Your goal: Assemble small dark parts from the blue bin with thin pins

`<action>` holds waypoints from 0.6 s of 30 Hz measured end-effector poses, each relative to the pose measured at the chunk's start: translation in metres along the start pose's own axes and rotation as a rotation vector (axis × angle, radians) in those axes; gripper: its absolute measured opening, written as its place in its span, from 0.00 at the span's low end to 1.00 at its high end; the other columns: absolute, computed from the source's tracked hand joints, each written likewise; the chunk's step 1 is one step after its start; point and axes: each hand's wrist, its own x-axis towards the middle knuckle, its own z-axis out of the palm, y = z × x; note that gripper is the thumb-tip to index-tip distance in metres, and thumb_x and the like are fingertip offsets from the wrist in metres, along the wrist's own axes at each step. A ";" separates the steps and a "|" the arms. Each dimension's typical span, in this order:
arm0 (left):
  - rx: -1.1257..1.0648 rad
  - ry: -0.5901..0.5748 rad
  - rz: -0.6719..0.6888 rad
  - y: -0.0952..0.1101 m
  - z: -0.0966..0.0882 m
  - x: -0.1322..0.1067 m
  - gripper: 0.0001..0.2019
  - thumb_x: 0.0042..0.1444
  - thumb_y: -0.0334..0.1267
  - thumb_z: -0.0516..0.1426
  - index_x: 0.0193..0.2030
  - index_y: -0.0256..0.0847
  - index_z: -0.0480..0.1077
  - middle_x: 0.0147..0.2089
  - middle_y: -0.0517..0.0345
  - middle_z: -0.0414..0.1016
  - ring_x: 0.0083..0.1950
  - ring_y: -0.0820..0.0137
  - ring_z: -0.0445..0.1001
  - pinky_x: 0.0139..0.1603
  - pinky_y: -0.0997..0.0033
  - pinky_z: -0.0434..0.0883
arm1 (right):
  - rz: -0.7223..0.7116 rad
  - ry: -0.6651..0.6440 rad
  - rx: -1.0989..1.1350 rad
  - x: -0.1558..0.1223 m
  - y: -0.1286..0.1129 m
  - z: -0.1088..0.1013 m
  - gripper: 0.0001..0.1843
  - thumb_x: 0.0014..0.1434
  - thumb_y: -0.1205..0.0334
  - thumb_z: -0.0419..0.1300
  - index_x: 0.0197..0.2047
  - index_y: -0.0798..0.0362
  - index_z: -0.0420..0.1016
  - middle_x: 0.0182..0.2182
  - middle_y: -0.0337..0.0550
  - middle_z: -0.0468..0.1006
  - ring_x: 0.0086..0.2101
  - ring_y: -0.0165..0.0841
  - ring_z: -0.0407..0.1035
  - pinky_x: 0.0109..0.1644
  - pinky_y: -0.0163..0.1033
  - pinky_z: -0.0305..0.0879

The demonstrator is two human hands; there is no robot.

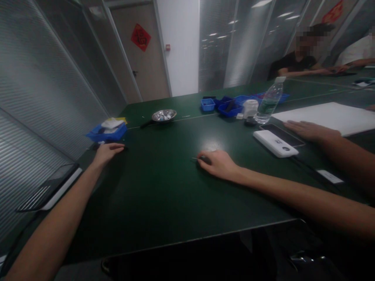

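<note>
My left hand [107,151] reaches far left and lies palm down, fingers stretched out, over a small dark object I cannot make out, just in front of a blue tray [96,136] holding white pieces. My right hand [218,164] rests on the dark green table [164,195] near its middle. Its fingers are closed on a thin dark tool [200,159] with a metal tip pointing left.
A metal bowl [164,115] with small parts and several blue bins [227,105] stand at the back, next to a water bottle [268,101] and white jar [251,107]. A co-worker's hand [307,130] lies flat beside a phone [283,134] and white power bank [275,143]. Two people sit far right.
</note>
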 end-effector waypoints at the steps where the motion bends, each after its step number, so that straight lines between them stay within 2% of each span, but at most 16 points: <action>1: -0.024 -0.009 -0.002 -0.002 0.000 0.001 0.22 0.56 0.42 0.69 0.56 0.35 0.79 0.51 0.54 0.83 0.50 0.62 0.76 0.54 0.66 0.68 | -0.004 0.004 -0.004 0.000 0.001 0.001 0.17 0.71 0.52 0.56 0.55 0.50 0.78 0.30 0.41 0.79 0.27 0.31 0.69 0.33 0.36 0.57; 4: -0.058 -0.031 0.001 -0.007 0.001 0.005 0.23 0.56 0.40 0.69 0.57 0.33 0.78 0.54 0.51 0.83 0.52 0.62 0.77 0.58 0.64 0.68 | -0.001 0.014 -0.022 0.001 0.003 0.004 0.17 0.70 0.52 0.56 0.55 0.49 0.78 0.29 0.40 0.78 0.26 0.30 0.68 0.32 0.36 0.55; 7: -0.071 -0.040 0.009 -0.008 0.000 0.006 0.24 0.56 0.41 0.69 0.57 0.34 0.78 0.55 0.50 0.82 0.53 0.62 0.77 0.58 0.64 0.68 | 0.002 0.016 -0.026 0.002 0.005 0.005 0.17 0.70 0.51 0.57 0.55 0.49 0.78 0.27 0.39 0.77 0.25 0.30 0.67 0.32 0.35 0.54; 11: -0.065 -0.034 0.023 -0.002 -0.001 0.004 0.26 0.52 0.44 0.71 0.55 0.34 0.79 0.53 0.51 0.83 0.53 0.60 0.76 0.57 0.62 0.70 | 0.001 0.018 -0.021 0.001 0.004 0.004 0.16 0.70 0.52 0.57 0.54 0.49 0.78 0.28 0.40 0.78 0.26 0.30 0.67 0.33 0.36 0.55; 13: -0.059 -0.030 0.017 0.002 -0.002 0.001 0.25 0.53 0.45 0.70 0.54 0.34 0.80 0.52 0.51 0.83 0.53 0.58 0.76 0.56 0.61 0.70 | 0.001 0.007 -0.014 0.001 0.003 0.003 0.16 0.70 0.52 0.57 0.55 0.50 0.78 0.28 0.40 0.78 0.26 0.30 0.67 0.33 0.36 0.55; 16: 0.036 0.005 0.022 0.008 -0.002 -0.004 0.20 0.57 0.46 0.67 0.53 0.38 0.81 0.51 0.54 0.84 0.52 0.58 0.78 0.55 0.60 0.71 | 0.004 0.001 -0.011 0.001 0.003 0.002 0.16 0.70 0.52 0.56 0.54 0.49 0.78 0.27 0.40 0.78 0.25 0.30 0.67 0.32 0.36 0.55; 18: 0.149 0.054 0.083 0.010 -0.002 -0.008 0.17 0.58 0.48 0.65 0.51 0.42 0.82 0.51 0.55 0.84 0.51 0.56 0.79 0.56 0.59 0.72 | 0.002 -0.001 -0.010 0.001 0.003 0.003 0.16 0.71 0.52 0.56 0.54 0.49 0.78 0.27 0.40 0.78 0.25 0.30 0.67 0.32 0.36 0.55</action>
